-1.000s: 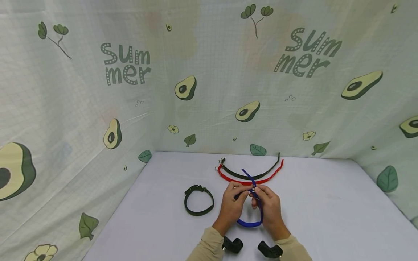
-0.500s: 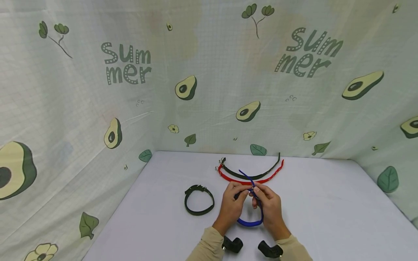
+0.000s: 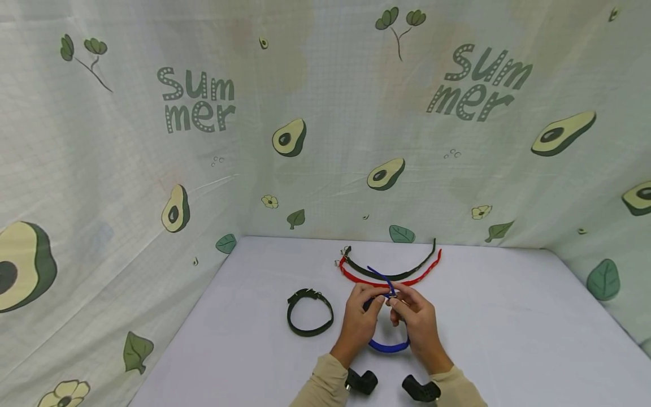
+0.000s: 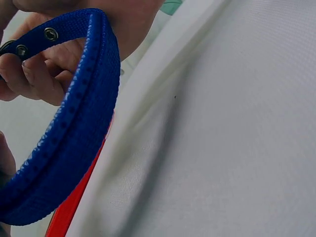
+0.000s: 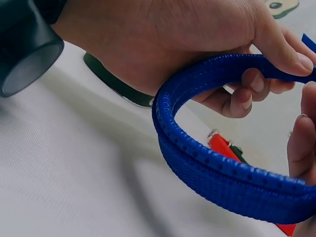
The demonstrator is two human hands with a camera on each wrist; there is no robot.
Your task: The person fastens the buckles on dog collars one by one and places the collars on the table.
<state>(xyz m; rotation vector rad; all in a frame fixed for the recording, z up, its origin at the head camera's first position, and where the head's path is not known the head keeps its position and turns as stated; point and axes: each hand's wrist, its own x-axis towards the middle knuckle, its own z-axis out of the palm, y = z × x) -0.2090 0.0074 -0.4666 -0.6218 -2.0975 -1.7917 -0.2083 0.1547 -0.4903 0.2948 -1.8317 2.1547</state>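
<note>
A blue webbing collar (image 3: 389,347) is bent into a loop between both hands, its lower curve hanging toward the wrists. In the head view my left hand (image 3: 359,316) pinches one end of this collar from the left. My right hand (image 3: 418,319) pinches the strap close beside it, fingertips nearly meeting around a small metal piece. The narrow blue tail (image 3: 377,272) sticks out up and to the left past the fingers. In the left wrist view, metal eyelets (image 4: 51,34) show on the strap near the right hand's fingers. Fingers largely hide the fastening.
A dark green collar (image 3: 309,332), closed in a ring, lies left of the hands. Behind them a red collar (image 3: 366,282) and another dark collar (image 3: 389,277) lie stretched in arcs on the white table (image 3: 508,328). A printed curtain (image 3: 325,102) surrounds the table.
The blue tail has swung leftward from its more upright stance. My right hand's thumb and fingers have shifted slightly left, nearer the left fingertips. The other collars have stayed put.
</note>
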